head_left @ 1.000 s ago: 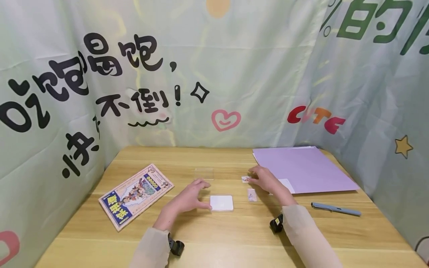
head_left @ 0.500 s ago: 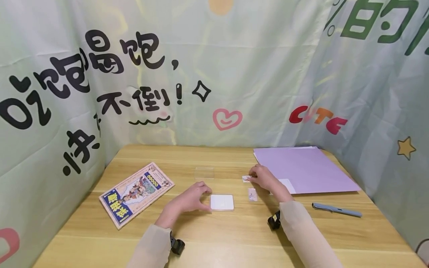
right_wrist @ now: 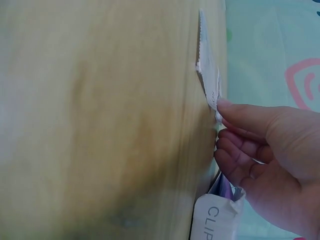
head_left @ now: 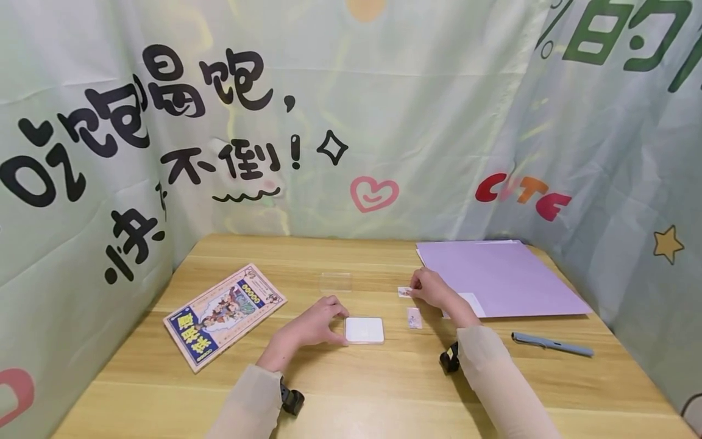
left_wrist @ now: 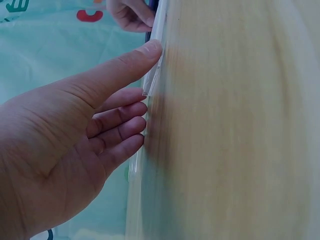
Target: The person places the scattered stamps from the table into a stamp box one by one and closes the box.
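My left hand (head_left: 311, 323) is at the left side of a flat clear case (head_left: 364, 331) with a white surface. In the left wrist view, the thumb touches the case's edge, and the other fingers are loosely extended beside it. My right hand (head_left: 436, 289) pinches the right end of a small white-edged stamp (head_left: 404, 292) with a coloured picture, at table level; its fingertips cover part of it. Nearer to me lies a second, pinkish stamp (head_left: 414, 318). In the right wrist view, a stamp (right_wrist: 203, 57) shows a serrated edge.
A clear, thin rectangle (head_left: 336, 282) lies behind the case. At left is a pink illustrated booklet (head_left: 225, 317). A purple folder (head_left: 499, 277) covers the back right, with a white tab (head_left: 470, 303) under my right wrist. A blue pen (head_left: 552, 345) lies at right.
The right fingertips have drawn together on the white-edged stamp, which stays in about the same place. The left hand has barely moved beside the case. The head view has tilted slightly.
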Motion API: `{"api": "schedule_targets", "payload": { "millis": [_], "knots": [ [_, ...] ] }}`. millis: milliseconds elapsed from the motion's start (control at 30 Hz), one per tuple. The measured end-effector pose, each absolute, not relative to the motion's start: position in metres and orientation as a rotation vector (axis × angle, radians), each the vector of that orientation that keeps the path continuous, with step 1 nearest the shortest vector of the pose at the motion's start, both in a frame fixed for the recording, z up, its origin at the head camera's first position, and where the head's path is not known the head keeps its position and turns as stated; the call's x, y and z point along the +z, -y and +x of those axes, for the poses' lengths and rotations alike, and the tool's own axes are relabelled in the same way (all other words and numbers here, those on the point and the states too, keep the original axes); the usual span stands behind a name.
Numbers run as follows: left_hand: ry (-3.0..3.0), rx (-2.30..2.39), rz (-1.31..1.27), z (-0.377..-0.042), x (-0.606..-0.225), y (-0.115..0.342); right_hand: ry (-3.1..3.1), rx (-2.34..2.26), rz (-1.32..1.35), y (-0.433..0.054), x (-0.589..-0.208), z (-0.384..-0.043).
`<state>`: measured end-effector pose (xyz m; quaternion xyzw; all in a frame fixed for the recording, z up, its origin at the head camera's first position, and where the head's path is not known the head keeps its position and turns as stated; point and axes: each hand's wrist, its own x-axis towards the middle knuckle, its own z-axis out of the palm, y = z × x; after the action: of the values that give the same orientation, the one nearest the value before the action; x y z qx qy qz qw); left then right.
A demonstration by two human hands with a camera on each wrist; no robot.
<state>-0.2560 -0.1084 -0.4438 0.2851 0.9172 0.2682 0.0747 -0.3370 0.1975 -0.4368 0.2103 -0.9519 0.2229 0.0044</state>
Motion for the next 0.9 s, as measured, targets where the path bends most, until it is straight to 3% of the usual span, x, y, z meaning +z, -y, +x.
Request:
{"api": "schedule_targets", "payload": {
  "millis": [233,900],
  "knots": [
    [-2.757,0.814,0.858,-0.257,-0.445,0.108,2.932,0.846,0.74,-0.208,-0.447,-0.348],
    [-2.762,0.807,0.845,-0.257,-0.447,0.108,2.936,0.907,0.714,-0.203,-0.439,-0.338]
  ]
}}
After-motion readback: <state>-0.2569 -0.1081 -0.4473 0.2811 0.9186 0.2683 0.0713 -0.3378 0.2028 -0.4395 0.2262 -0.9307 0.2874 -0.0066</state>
